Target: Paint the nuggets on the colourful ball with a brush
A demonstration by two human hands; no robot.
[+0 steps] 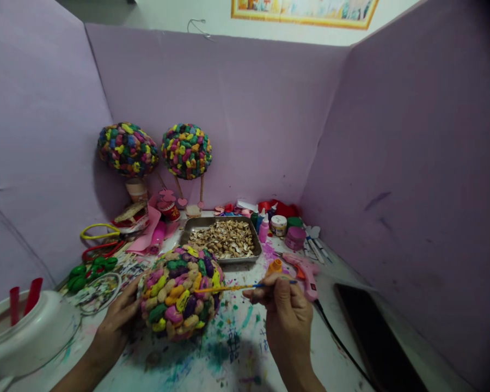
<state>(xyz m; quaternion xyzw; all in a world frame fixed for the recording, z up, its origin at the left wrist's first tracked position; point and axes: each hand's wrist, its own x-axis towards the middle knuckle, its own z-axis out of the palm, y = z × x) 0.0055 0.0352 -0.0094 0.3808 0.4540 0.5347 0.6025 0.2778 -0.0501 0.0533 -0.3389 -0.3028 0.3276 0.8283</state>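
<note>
My left hand is wrapped round the left side of a ball covered in peanut shells. Many of its shells are painted pink, yellow, green, purple or orange, while others stay bare tan. A thin paintbrush is pinched in my right hand. The brush points left, and its orange-coated tip meets a shell near the middle of the ball. Just behind my right fingers stands a small orange paint bottle, partly hidden by them.
Behind the ball lies a metal tray of peanut shells. Paint bottles, jars and a pink glue gun are to the right, near a dark phone. A white pot stands left. Two finished-looking colourful balls stand at the back.
</note>
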